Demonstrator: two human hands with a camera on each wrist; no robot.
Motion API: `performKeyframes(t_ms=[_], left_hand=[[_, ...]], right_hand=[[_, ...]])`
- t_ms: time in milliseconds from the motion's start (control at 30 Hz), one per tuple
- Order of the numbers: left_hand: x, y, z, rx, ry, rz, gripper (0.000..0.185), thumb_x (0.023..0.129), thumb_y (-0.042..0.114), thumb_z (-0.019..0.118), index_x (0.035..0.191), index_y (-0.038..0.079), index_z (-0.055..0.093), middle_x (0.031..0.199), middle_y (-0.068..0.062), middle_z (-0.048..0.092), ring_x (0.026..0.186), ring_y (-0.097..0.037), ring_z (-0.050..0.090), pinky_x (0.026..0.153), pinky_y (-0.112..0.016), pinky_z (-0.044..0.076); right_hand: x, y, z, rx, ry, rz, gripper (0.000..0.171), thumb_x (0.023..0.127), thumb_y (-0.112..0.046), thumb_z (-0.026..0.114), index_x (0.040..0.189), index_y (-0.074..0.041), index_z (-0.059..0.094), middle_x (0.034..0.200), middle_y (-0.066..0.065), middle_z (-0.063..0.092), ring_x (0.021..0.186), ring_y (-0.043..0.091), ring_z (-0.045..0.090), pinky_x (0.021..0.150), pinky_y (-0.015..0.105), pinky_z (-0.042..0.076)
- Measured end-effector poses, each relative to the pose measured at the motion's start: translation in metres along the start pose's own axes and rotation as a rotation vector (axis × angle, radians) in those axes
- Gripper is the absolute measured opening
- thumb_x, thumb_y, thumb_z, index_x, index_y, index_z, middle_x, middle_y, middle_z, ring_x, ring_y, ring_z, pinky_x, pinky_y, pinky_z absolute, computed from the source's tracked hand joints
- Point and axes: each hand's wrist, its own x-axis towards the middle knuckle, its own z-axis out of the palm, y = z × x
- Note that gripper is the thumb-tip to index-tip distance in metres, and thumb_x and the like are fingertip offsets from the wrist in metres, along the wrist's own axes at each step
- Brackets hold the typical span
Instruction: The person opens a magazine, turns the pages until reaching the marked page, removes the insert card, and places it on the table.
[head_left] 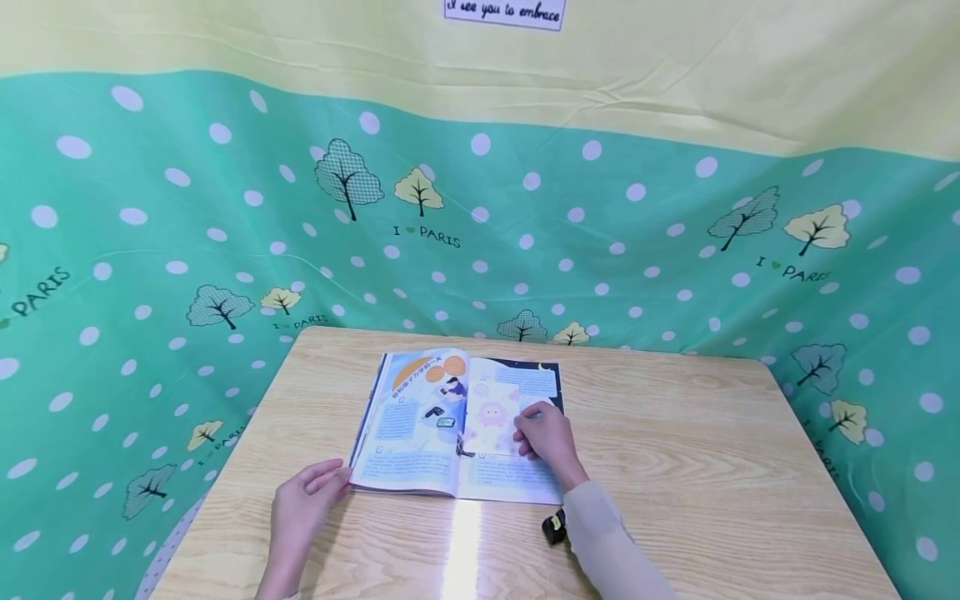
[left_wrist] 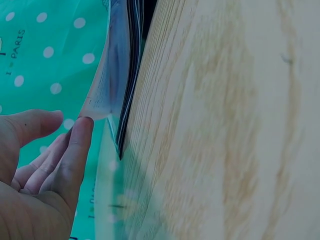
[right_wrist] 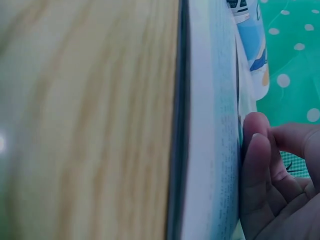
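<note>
L hand (head_left: 303, 500) touching magazine (head_left: 420, 433) corner, R hand (head_left: 546, 437) (page)

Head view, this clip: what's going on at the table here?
A person sits at a wooden table with an illustrated magazine lying open flat on it. The left hand touches the bottom left corner of the left page with straight fingers. The right hand rests on the right page, fingers curled against the paper; whether it pinches a sheet cannot be told. A green dotted cloth hangs behind.

Bright, even light — a glare streak on the table (head_left: 461, 542) — both wrist views blurred.
</note>
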Motion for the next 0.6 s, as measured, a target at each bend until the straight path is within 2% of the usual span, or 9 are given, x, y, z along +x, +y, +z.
performKeyframes(t_ms=[333,600], left_hand=[[0.0011,-0.0013,0.0010,-0.007,0.010,-0.015,0.043,0.091,0.019,0.075,0.125,-0.005,0.063,0.105,-0.018,0.073,0.083,-0.018,0.074,0.075,-0.024,0.063],[0.0012,-0.0007,0.0025,-0.010,0.005,-0.002,0.043,0.091,0.019,0.075,0.125,-0.006,0.063,0.106,-0.018,0.073,0.083,-0.017,0.074,0.075,-0.023,0.063]], right_hand=[[0.0022,-0.0006,0.0024,-0.099,0.010,-0.017,0.012,0.094,-0.014,0.069,0.100,-0.006,0.062,0.066,0.006,0.066,0.047,0.018,0.060,0.039,0.025,0.053],[0.0033,-0.0044,0.0019,-0.142,0.003,-0.006,0.004,0.095,-0.009,0.064,0.092,-0.006,0.065,0.064,0.006,0.064,0.045,0.018,0.059,0.037,0.023,0.050]])
